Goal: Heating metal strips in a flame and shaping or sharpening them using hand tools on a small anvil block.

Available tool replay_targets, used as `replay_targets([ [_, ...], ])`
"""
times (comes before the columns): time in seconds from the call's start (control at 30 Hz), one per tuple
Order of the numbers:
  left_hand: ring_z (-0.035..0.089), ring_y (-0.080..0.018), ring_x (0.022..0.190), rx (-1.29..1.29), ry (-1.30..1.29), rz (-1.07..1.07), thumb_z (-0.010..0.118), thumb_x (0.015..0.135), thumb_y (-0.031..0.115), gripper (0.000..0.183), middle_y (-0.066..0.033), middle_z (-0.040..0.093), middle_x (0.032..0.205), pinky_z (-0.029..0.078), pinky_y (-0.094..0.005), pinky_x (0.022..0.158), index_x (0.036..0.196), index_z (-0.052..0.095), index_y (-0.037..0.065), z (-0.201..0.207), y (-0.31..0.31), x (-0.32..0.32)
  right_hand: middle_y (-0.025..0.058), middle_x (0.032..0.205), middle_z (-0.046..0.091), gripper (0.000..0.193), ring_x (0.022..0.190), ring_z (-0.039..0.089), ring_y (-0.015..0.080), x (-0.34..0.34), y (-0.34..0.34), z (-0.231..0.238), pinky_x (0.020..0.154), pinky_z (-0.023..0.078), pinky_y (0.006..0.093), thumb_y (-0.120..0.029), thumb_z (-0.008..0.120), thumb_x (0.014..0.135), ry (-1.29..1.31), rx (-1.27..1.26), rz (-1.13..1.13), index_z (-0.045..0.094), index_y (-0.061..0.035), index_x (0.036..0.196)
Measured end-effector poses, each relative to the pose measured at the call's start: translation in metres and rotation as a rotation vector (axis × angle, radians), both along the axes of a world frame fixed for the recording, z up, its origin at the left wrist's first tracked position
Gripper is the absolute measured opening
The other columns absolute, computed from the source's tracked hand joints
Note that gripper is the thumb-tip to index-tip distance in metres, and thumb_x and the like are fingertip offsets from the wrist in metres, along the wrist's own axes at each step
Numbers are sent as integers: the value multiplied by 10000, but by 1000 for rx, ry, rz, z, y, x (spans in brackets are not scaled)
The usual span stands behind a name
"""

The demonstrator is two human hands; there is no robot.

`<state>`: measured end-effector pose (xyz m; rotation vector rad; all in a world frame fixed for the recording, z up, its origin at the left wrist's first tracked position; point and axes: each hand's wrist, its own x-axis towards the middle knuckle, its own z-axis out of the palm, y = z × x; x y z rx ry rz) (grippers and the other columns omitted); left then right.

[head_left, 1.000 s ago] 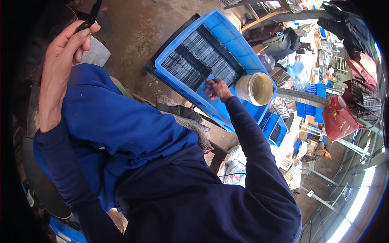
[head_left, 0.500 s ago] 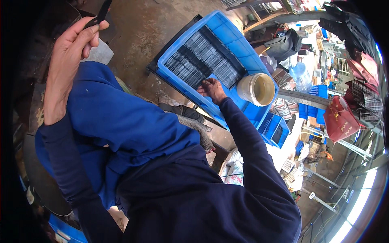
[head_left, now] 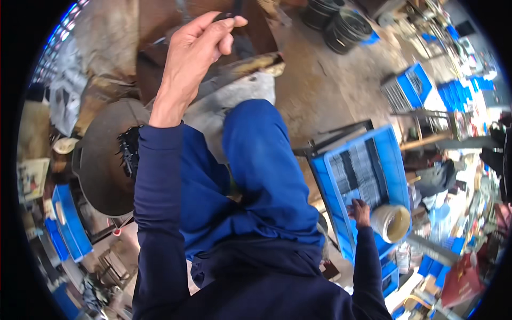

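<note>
My left hand (head_left: 198,47) is raised at the upper left. Its thumb and fingers are closed on a thin black flat piece (head_left: 223,17), of which only a small part shows. My right hand (head_left: 360,212) reaches down into a blue plastic crate (head_left: 333,184). The fingers there are bent and drawn together beside rows of thin dark flat pieces (head_left: 362,170) stacked on edge; whether they grip one is hidden. Close by the right wrist, a whitish tub (head_left: 392,223) sits tilted inside the crate.
Left of my knees stands a round dark pan-like surface (head_left: 104,160) bearing a cluster of black parts (head_left: 129,152). A brown bin (head_left: 250,32) with a pale sheet at its edge lies ahead. Black buckets (head_left: 346,32) and another blue crate (head_left: 413,85) stand farther off.
The view has swung left, so the crate now appears farther right. My left hand still pinches the black piece, which shows less than before. My right hand remains in the crate.
</note>
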<state>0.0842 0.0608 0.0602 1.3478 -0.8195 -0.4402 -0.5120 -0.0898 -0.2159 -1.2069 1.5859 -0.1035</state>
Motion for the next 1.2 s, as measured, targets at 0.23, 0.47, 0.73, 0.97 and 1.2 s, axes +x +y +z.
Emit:
replay_targets([
  [0.23,427,-68,567,-243,181,352,575,1005,164,252,-28,597,767,319,-236,527,1125,665,-38,4,51,96,103,798,678,353,530,613,148,104,-32,94,472,519,276,-327,596,1015,-150,-439,47,613,-4,1155],
  [0.47,390,-49,468,-345,337,477,580,994,188,201,-4,567,650,267,-225,423,1014,698,27,-31,54,149,63,858,643,309,685,603,124,378,-15,213,651,493,258,-248,567,1040,-598,-679,502,627,18,1186],
  [0.73,369,-43,479,-223,483,629,646,895,160,123,38,506,629,257,-225,432,878,725,67,-72,53,146,197,1154,671,554,758,729,215,657,1,253,672,603,299,-280,616,1009,-883,-629,812,461,93,1388],
  [0.97,442,-64,549,-186,350,663,657,871,124,99,23,517,628,326,-252,505,825,689,42,-82,30,160,194,1029,674,475,743,729,204,764,17,213,619,601,277,-167,582,1015,-940,-626,815,460,130,1366],
  [1.2,453,-58,538,-152,328,668,610,908,120,178,19,536,611,360,-269,494,802,686,-2,-97,11,174,121,895,719,272,656,706,149,785,5,211,558,569,269,-201,601,1011,-714,-823,879,622,61,1082],
])
